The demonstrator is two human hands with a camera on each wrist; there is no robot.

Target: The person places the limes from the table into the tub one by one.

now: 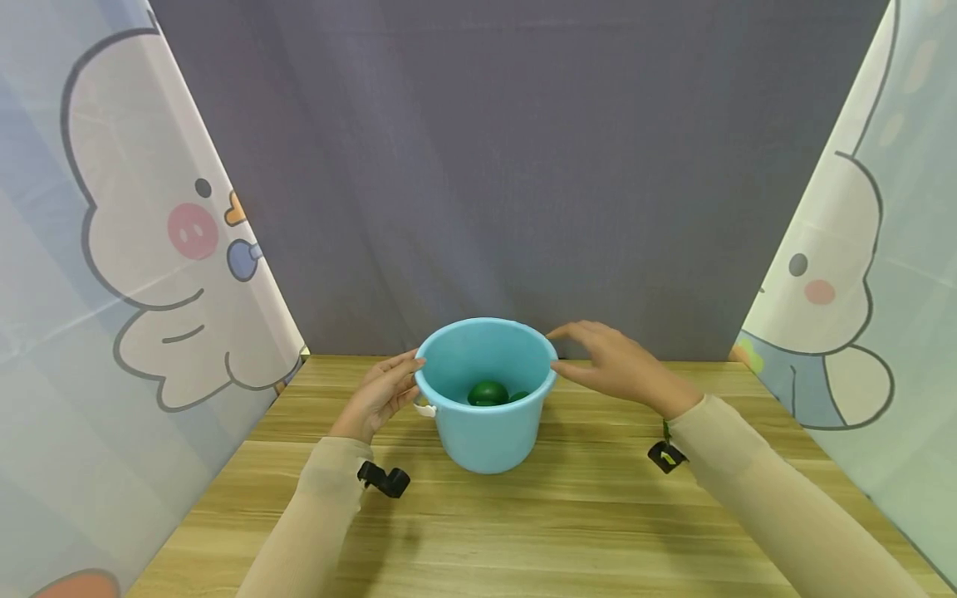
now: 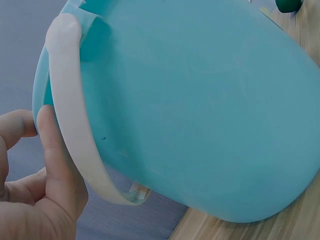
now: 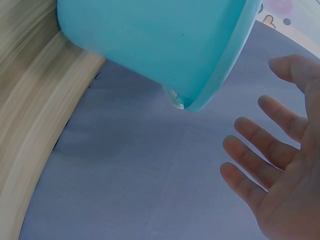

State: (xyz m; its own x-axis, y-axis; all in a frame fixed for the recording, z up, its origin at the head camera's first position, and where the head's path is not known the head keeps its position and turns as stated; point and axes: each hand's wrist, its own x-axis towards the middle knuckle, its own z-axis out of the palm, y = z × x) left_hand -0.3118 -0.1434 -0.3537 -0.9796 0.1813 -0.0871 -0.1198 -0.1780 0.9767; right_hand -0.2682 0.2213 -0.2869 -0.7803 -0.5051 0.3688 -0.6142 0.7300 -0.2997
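A light blue bucket [image 1: 489, 440] stands upright on the wooden table, its white handle [image 2: 72, 100] hanging down on the left side. Inside it lie two glossy, rounded dark green things [image 1: 488, 393], the right one partly hidden by the near rim. My left hand [image 1: 383, 390] pinches the bucket's left rim between thumb and fingers, close by the handle. On the other side, my right hand [image 1: 616, 363] is beside the right rim with fingers spread. The right wrist view shows a gap between those fingers [image 3: 252, 160] and the bucket.
The wooden table [image 1: 583, 531] runs back to a grey curtain [image 1: 516, 166]. Cartoon-printed curtains [image 1: 112, 349] hang at both sides. Each sleeve carries a black wrist mount [image 1: 385, 479]. A dark green shape [image 2: 289, 4] peeks in at the left wrist view's top edge.
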